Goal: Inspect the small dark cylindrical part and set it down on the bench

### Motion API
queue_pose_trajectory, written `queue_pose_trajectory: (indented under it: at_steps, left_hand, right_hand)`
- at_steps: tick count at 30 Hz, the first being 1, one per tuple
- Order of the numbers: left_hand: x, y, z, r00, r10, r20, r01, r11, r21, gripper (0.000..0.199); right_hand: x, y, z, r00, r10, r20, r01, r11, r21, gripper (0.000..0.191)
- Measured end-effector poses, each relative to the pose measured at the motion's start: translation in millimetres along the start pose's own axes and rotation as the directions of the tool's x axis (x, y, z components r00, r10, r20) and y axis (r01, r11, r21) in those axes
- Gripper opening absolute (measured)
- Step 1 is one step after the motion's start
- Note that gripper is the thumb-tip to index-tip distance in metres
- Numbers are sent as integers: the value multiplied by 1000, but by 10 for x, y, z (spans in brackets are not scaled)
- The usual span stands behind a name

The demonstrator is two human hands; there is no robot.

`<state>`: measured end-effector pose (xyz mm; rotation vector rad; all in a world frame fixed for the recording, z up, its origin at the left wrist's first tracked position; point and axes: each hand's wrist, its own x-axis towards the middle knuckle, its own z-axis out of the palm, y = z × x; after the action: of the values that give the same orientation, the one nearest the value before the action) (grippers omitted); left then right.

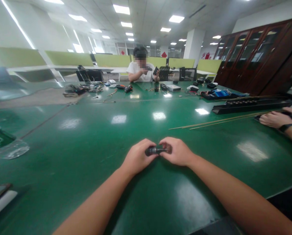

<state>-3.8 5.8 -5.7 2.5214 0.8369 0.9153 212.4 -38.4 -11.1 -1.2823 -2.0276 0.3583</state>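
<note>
A small dark cylindrical piece (155,150) lies level between my two hands, just over the green tabletop (146,195). Its left part is black, and a thinner, brownish section shows at the right end; its exact kind is unclear. My left hand (137,156) is closed round the left end, thumb below and fingers above. Gripping the right end, my right hand (175,151) is closed in the same way. Both sets of fingertips nearly meet at the middle and hide part of the piece.
Thin brass-coloured rods (217,122) lie to the right, beside a long black channel (251,104). Another person's hands (275,119) rest at the right edge. Across the table sits a person in a white shirt (146,75), behind scattered tools. A clear plastic container (16,150) is at left.
</note>
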Motion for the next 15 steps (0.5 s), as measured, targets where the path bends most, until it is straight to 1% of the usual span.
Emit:
queue_pose_trajectory:
  at_steps: [2, 6, 10, 15]
  left_hand:
    - [12, 0, 15, 1000, -16, 23, 16, 1000, -13, 16]
    - [19, 8, 39, 999, -27, 46, 28, 999, -25, 15]
    - [18, 15, 34, 999, -4, 54, 7, 999, -46, 15]
    - [20, 21, 26, 997, 30, 68, -26, 998, -60, 15]
  right_hand:
    - [3, 15, -14, 1000, -21, 18, 21, 1000, 4, 27]
    - [7, 29, -18, 995, -76, 58, 75, 997, 16, 22]
    - [9, 28, -18, 996, -78, 51, 76, 996, 35, 25]
    - [9, 38, -12, 996, -73, 56, 71, 997, 31, 19]
